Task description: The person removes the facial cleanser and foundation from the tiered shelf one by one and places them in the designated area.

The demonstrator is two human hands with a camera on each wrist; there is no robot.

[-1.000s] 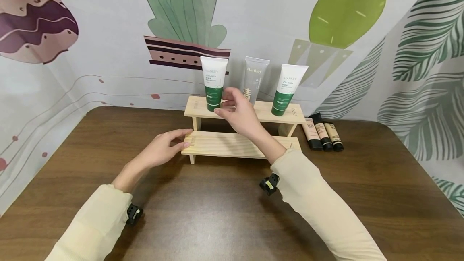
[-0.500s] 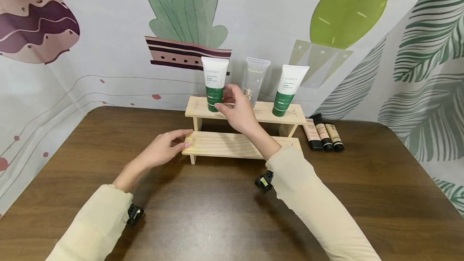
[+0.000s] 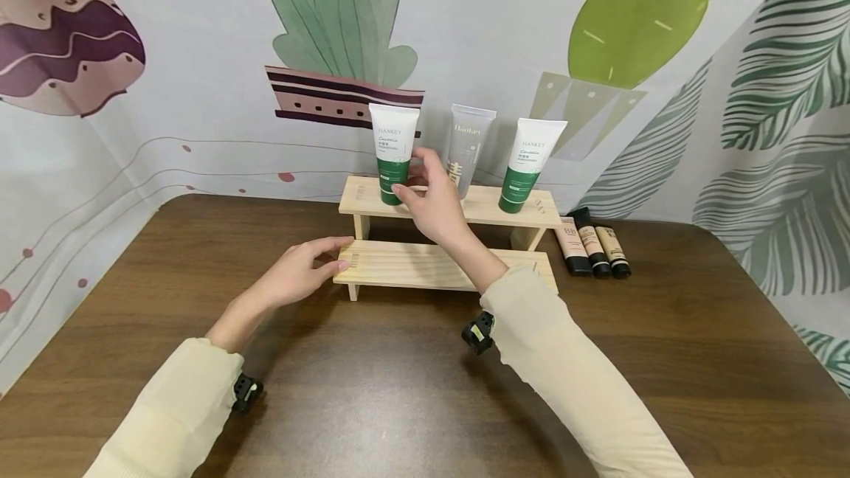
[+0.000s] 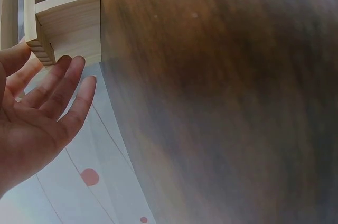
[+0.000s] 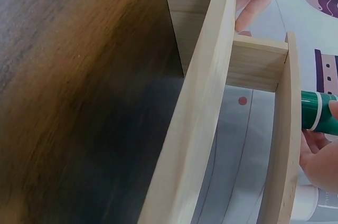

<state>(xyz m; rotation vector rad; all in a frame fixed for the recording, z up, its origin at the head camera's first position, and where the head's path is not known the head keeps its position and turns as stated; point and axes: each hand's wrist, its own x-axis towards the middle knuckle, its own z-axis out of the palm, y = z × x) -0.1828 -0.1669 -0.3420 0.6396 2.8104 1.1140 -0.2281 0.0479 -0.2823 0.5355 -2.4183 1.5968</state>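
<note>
A two-step wooden stand stands toward the back of the table. On its upper board, a white-and-green squeeze tube stands at the left end, cap down. My right hand pinches this tube low down, thumb in front and fingers at its right side. The tube's green lower end also shows in the right wrist view. With relaxed, fairly straight fingers, my left hand touches the left end of the lower board. The left wrist view has its fingers spread beside the stand's leg.
Also on the upper board are a grey tube, partly behind my right hand, and another white-and-green tube at the right. Several small makeup tubes lie beside the stand on the brown table. A patterned cloth hangs behind.
My right forearm has shifted slightly left, and the right hand's fingers have risen a little along the tube. The tubes stay in place; the left hand stays at the stand's end.
</note>
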